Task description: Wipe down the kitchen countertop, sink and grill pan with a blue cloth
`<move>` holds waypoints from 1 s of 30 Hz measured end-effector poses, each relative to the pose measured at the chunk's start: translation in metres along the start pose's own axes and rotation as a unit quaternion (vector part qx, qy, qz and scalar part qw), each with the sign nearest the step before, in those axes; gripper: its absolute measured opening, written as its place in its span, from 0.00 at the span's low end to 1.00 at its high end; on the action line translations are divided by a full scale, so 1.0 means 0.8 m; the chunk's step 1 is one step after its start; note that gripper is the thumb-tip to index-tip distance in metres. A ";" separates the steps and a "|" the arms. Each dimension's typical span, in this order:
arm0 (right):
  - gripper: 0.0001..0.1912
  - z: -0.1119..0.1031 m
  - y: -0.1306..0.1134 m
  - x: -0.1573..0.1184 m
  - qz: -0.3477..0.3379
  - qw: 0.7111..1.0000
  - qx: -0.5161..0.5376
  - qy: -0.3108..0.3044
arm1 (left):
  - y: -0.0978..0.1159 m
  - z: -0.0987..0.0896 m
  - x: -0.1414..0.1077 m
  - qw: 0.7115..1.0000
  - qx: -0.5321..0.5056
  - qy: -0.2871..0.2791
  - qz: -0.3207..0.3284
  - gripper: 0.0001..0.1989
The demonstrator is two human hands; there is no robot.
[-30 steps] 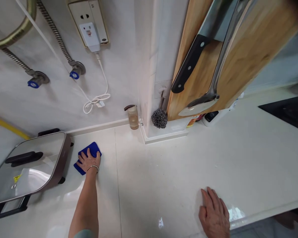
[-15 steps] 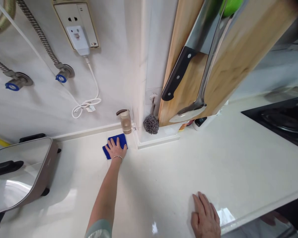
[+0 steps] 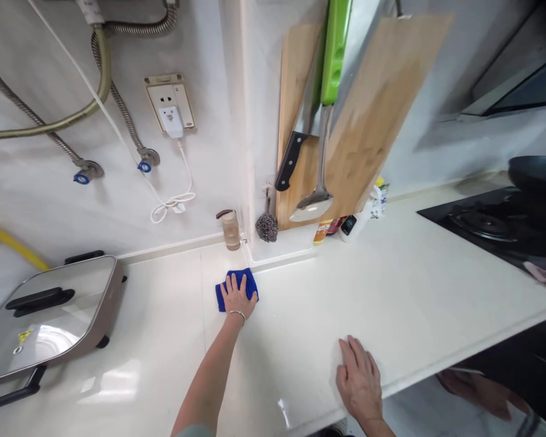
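Note:
My left hand (image 3: 238, 296) presses a blue cloth (image 3: 251, 281) onto the white countertop, fingers spread across it and a thin bracelet at the wrist. Part of the cloth is covered by the palm. Just beyond it, a brown-capped clear container (image 3: 230, 230) stands against the wall by the pillar's base. Nearer the front edge, my right hand (image 3: 359, 379) lies on the bare countertop (image 3: 300, 340), holding nothing, its fingers stretched forward and the thumb slightly apart.
An electric pan (image 3: 73, 321) with a glass lid stands left. On the pillar hang a steel-wool ball (image 3: 267, 227), a knife (image 3: 291, 161), a spatula (image 3: 318, 197) and a cutting board (image 3: 373, 121). Bottles (image 3: 346, 227) stand behind. Right is a black stove (image 3: 491, 224).
My left hand and the blue cloth have moved right and nearer, away from the container to beside the pillar's base. The head view has shifted; my right hand still rests on the countertop.

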State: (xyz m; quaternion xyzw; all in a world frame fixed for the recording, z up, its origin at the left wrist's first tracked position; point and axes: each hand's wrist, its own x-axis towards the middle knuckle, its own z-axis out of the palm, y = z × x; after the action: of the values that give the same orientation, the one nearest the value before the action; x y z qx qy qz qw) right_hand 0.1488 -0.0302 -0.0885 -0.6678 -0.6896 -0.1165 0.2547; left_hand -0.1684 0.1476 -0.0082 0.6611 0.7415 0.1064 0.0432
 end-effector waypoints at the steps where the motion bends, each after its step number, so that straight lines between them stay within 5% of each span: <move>1: 0.30 0.000 -0.001 0.000 0.001 1.000 -0.003 -0.002 | 0.003 0.001 -0.014 1.000 -0.002 -0.001 0.010 0.37; 5: 0.28 -0.002 -0.003 0.002 0.006 1.000 -0.017 -0.010 | 0.030 0.015 -0.075 0.998 -0.027 -0.004 0.059 0.38; 10: 0.27 -0.001 -0.003 0.002 0.003 1.000 -0.025 -0.011 | 0.095 0.035 -0.149 0.988 -0.080 -0.041 0.122 0.42; 13: 0.29 0.001 -0.002 0.002 0.003 1.000 -0.011 -0.003 | 0.128 0.035 -0.184 0.972 -0.113 -0.094 0.185 0.43; 16: 0.31 0.002 -0.001 0.002 0.003 1.000 0.002 0.005 | 0.132 0.023 -0.212 0.953 -0.126 -0.123 0.245 0.42; 23: 0.33 -0.001 0.004 -0.001 -0.008 1.000 0.023 0.013 | 0.049 -0.010 -0.268 0.936 -0.091 -0.115 0.320 0.41; 30: 0.33 -0.005 0.009 -0.007 -0.014 1.000 0.020 0.006 | -0.067 -0.046 -0.296 0.970 -0.009 -0.043 0.239 0.41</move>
State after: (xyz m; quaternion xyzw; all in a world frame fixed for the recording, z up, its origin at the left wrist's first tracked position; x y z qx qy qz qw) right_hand 0.1566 -0.0361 -0.0892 -0.6524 -0.6994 -0.1098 0.2705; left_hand -0.1990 -0.0958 -0.0024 0.8229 0.5581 0.0919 0.0541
